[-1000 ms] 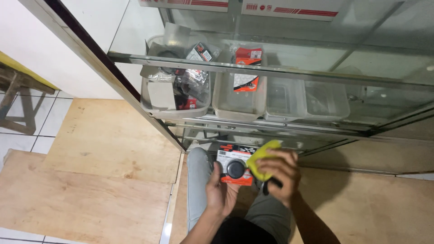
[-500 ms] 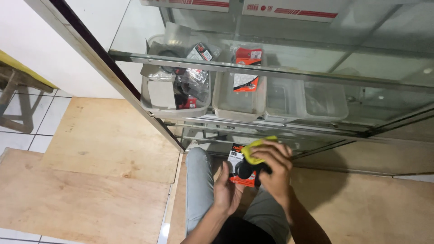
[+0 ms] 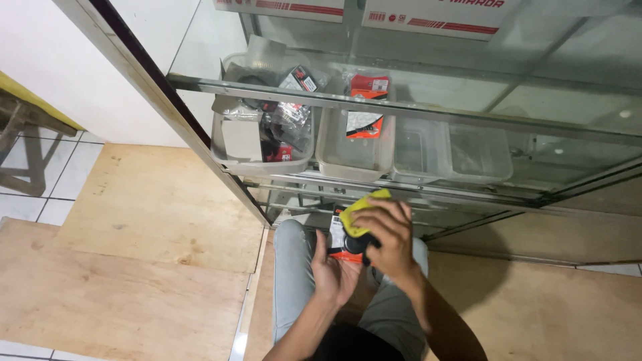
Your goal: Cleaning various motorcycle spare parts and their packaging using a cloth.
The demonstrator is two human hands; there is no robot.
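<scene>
My left hand [image 3: 332, 273] holds a small red, white and black packaged part [image 3: 338, 235] over my knees, palm turned up under it. My right hand [image 3: 388, 235] presses a yellow cloth [image 3: 360, 208] onto the top of that package, its fingers curled over the cloth and the black round part. Both hands sit right in front of the lower edge of a glass display cabinet [image 3: 468, 120]. My legs in grey jeans [image 3: 292, 267] are below the hands.
Inside the cabinet, clear plastic bins [image 3: 351, 150] stand on a shelf, some holding red and black packaged parts, one looking empty [image 3: 455, 157]. Plywood sheets [image 3: 134, 267] cover the floor to the left. A wooden stool [image 3: 23, 144] stands at the far left on white tiles.
My right hand with the yellow cloth has moved left from beside the package onto it, now covering most of it. My left hand has kept holding the package.
</scene>
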